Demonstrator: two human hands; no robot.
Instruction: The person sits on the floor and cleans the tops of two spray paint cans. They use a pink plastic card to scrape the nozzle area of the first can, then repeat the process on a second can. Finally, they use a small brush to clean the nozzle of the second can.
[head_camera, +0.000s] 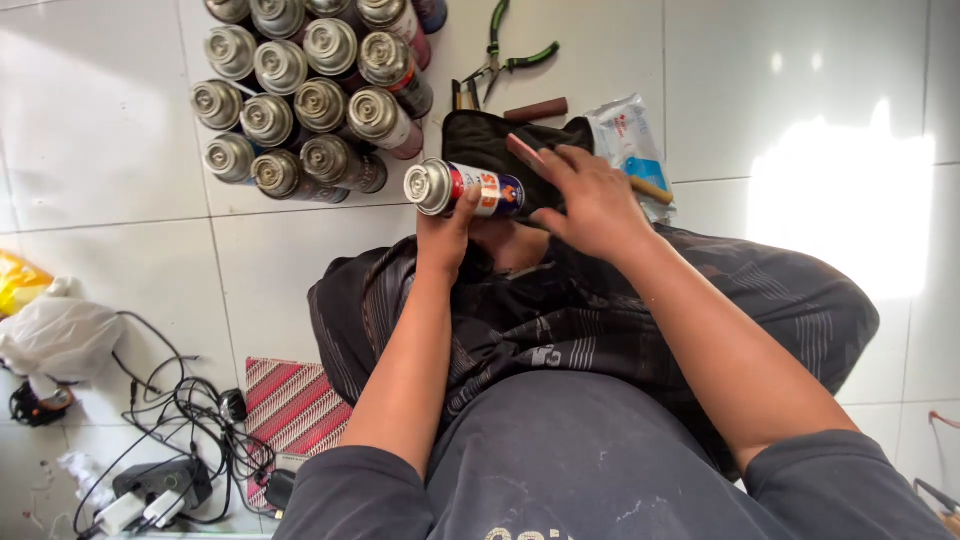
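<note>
Head view: left hand (445, 235) grip closed around sideways gas canister (465, 188); right hand (590, 200) open, touching it.

Count, standing spray cans (300, 100) on the floor at 11 o'clock: about 15, top row cut by the frame edge, so uncertain. Lying can (465, 188) at 12 o'clock: 1. Green-handled pliers (505, 55) at 12 o'clock: 1. Plastic packet (628, 135) at 1 o'clock: 1. Hands: 2.
</note>
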